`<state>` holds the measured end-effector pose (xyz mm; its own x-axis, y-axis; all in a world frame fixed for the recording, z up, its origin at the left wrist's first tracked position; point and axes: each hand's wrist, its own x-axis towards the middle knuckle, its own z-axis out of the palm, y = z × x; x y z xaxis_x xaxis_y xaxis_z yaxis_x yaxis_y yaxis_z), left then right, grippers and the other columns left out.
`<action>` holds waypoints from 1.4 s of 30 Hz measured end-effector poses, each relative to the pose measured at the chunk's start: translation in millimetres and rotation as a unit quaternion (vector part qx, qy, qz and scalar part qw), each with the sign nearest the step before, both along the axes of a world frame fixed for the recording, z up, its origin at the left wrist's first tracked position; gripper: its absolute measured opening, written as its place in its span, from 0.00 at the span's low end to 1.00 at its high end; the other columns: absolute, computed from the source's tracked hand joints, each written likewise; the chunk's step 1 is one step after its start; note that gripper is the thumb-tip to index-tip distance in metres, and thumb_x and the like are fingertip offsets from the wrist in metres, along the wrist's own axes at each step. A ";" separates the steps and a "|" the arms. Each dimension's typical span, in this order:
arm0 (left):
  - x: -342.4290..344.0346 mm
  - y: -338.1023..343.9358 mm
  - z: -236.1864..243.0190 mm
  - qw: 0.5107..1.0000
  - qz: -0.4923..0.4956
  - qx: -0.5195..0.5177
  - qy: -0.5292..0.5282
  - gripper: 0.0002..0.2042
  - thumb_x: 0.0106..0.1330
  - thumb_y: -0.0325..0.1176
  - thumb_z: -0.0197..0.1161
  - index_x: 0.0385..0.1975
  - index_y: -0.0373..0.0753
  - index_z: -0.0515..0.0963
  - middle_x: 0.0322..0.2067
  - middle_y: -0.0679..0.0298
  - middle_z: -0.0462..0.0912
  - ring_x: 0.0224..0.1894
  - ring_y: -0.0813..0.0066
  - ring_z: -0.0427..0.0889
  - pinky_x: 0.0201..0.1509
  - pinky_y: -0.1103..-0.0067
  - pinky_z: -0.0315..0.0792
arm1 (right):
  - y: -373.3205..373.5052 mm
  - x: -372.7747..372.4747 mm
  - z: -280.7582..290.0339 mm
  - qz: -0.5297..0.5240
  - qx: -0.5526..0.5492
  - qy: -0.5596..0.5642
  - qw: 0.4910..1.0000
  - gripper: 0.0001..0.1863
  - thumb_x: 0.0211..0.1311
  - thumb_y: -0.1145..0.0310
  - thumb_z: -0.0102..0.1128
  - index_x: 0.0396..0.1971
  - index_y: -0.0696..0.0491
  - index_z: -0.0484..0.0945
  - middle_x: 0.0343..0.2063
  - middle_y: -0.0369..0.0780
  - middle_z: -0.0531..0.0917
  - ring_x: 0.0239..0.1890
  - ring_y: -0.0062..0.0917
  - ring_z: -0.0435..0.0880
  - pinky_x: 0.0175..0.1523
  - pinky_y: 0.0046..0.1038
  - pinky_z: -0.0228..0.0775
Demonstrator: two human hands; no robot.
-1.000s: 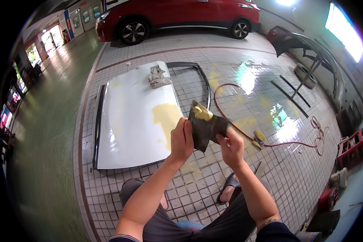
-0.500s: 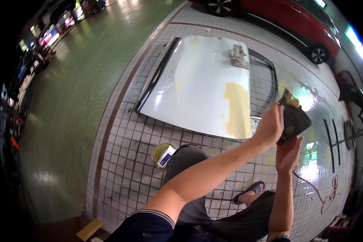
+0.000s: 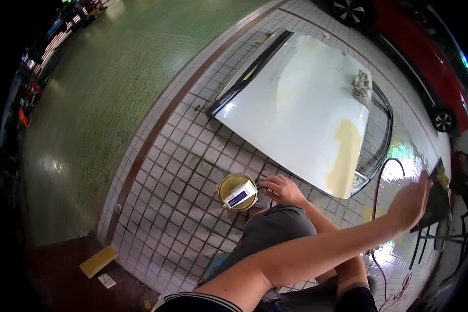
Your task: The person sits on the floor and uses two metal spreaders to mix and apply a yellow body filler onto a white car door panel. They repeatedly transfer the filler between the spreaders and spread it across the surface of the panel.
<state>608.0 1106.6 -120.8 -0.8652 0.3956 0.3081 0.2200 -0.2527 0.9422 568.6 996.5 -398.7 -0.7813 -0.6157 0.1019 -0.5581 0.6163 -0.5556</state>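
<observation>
My left hand is out at the far right, closed on the edge of a dark flat mixing board. A lump of yellow putty sits on that board. Crossing beneath the left arm, my right hand reaches to a white and purple tube and pinches its dark end. The tube lies on the yellowish lid of a round can beside my knee. Ahead, a white car door lies flat, with a dried yellow filler patch along its right side.
A crumpled grey cloth rests on the door. The red car stands beyond it. Hose runs over the wet tiles at right. Lower left are a yellow rectangular piece and a white socket plate.
My right hand has left the board and come across to the tube on the can. The left hand has carried the board further right. The view has turned and shifted.
</observation>
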 end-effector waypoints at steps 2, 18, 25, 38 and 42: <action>2.9 -11.0 8.8 0.998 -0.051 -0.022 -0.028 0.17 0.78 0.38 0.45 0.53 0.27 0.65 0.25 0.44 0.82 0.29 0.43 0.83 0.34 0.54 0.74 | -22.3 -16.2 -17.0 0.055 0.058 0.034 0.996 0.25 0.58 0.62 0.71 0.56 0.42 0.78 0.48 0.35 0.81 0.52 0.35 0.79 0.53 0.36 0.75; 9.7 4.0 -3.1 0.991 0.060 0.115 0.035 0.14 0.78 0.40 0.46 0.49 0.34 0.68 0.28 0.43 0.81 0.33 0.41 0.82 0.37 0.54 0.73 | -23.1 -6.8 -26.7 -0.220 -0.056 -0.099 0.969 0.21 0.58 0.66 0.69 0.46 0.53 0.68 0.37 0.47 0.82 0.40 0.49 0.82 0.42 0.41 0.76; 7.8 -8.5 0.7 0.982 0.128 0.087 0.112 0.13 0.79 0.34 0.45 0.48 0.28 0.66 0.27 0.38 0.79 0.29 0.37 0.80 0.31 0.53 0.71 | 158.1 26.7 51.9 -0.507 -0.331 -0.046 0.794 0.20 0.64 0.72 0.63 0.54 0.58 0.70 0.33 0.40 0.80 0.33 0.25 0.79 0.38 0.32 0.74; 22.3 -6.9 -23.9 0.984 0.109 0.005 0.139 0.12 0.81 0.36 0.45 0.40 0.33 0.71 0.19 0.58 0.69 0.21 0.69 0.67 0.26 0.71 0.62 | 242.3 186.2 222.8 -0.551 -0.573 0.192 0.575 0.21 0.78 0.53 0.50 0.59 0.52 0.69 0.30 0.38 0.82 0.31 0.19 0.80 0.36 0.23 0.74; 19.1 -7.9 -32.2 0.977 0.082 -0.025 0.194 0.09 0.80 0.31 0.46 0.41 0.33 0.69 0.18 0.55 0.71 0.18 0.63 0.70 0.24 0.69 0.62 | 198.9 208.1 268.4 -0.460 -0.542 0.143 0.689 0.20 0.78 0.58 0.49 0.60 0.55 0.68 0.31 0.38 0.82 0.31 0.18 0.80 0.37 0.21 0.72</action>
